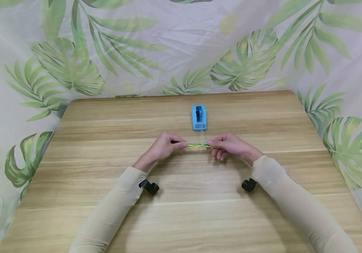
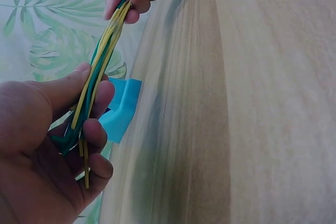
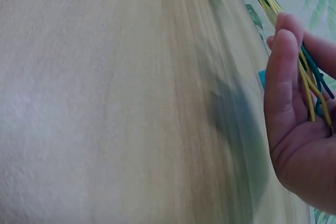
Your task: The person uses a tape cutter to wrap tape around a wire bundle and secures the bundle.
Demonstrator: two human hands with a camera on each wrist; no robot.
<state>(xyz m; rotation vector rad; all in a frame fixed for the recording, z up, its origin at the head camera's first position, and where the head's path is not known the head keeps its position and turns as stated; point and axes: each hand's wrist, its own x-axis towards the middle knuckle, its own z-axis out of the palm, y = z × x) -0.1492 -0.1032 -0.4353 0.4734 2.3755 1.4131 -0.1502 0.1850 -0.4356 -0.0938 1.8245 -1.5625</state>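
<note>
I'm holding a bundle of yellow and green wires (image 1: pixel 198 145) stretched between both hands, just above the surface (image 1: pixel 181 211). My left hand (image 1: pixel 163 147) is pinching one end tight; my right hand (image 1: pixel 229 146) is curling its grip round the other. The blue tape dispenser (image 1: pixel 198 117) is sitting just behind.

Bare table (image 1: pixel 181 218) is seen in front of and to both sides of the hands, w/ open room left, right & near edge. Path straight ahead is blocked by a blue tape dispenser (image 1: pixel 198 118), set just beyond the wires (image 1: pixel 198 145) stretched btwn left hand (image 1: pixel 163 147) & right hand (image 1: pixel 231 146). Leaf-print cloth (image 1: pixel 181 45) is hung close behind the far edge.
</note>
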